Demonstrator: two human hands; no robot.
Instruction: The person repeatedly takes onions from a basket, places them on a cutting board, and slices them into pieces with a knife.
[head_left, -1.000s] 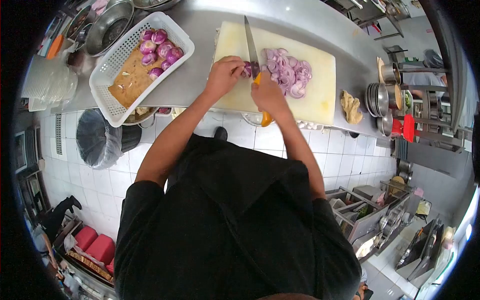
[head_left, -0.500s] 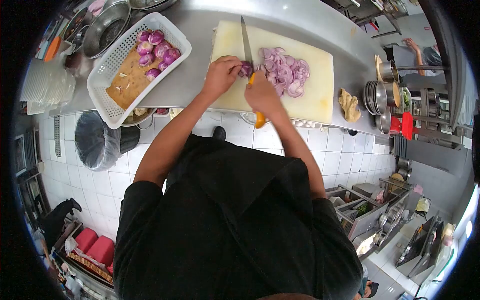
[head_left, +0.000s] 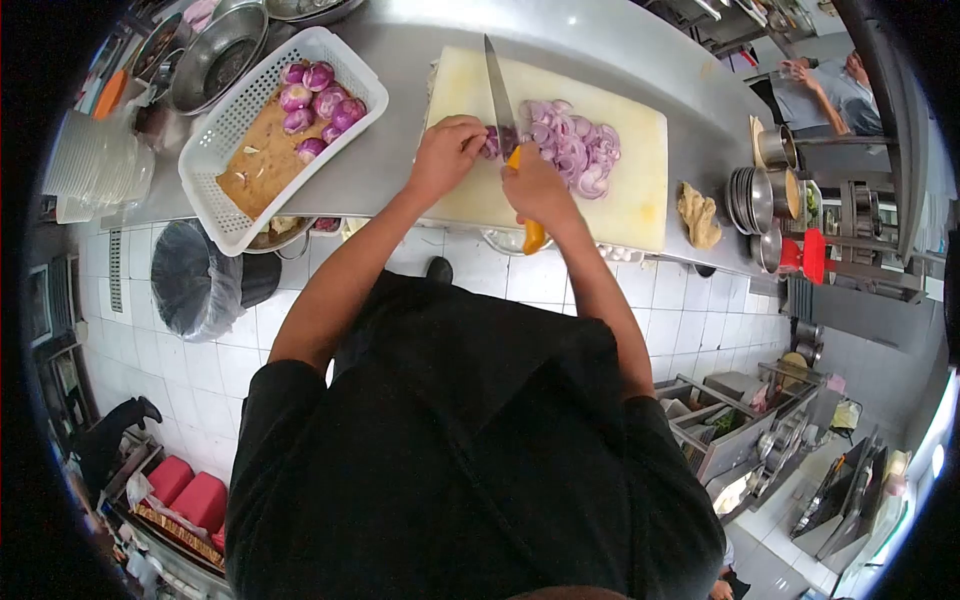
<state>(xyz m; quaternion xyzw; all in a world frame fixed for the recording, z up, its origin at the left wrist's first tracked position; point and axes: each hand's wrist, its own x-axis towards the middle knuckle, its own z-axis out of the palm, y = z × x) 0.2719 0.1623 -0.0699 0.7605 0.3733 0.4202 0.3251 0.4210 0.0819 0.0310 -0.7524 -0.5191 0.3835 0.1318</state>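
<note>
My right hand [head_left: 540,190] is closed round the yellow handle of a kitchen knife [head_left: 499,85], its blade pointing to the far side of the cutting board [head_left: 640,215]. Left of the blade, the bent fingers of my left hand [head_left: 448,155] press on a piece of red onion [head_left: 491,143], partly hidden by the fingers and blade. A loose heap of sliced red onion [head_left: 572,145] lies on the board just right of the knife. Several whole peeled red onions [head_left: 325,98] sit in a white perforated basket [head_left: 200,205] to the left.
A crumpled tan cloth [head_left: 698,215] and stacked metal bowls [head_left: 745,195] stand right of the board. Metal bowls [head_left: 222,60] and stacked clear containers [head_left: 95,165] are at the left. A lined bin [head_left: 195,280] stands below the counter. Another person [head_left: 835,95] is at the upper right.
My right hand and the knife have shifted slightly to the right and toward me. My left hand keeps its hold on the onion. The person at the upper right has moved further into view.
</note>
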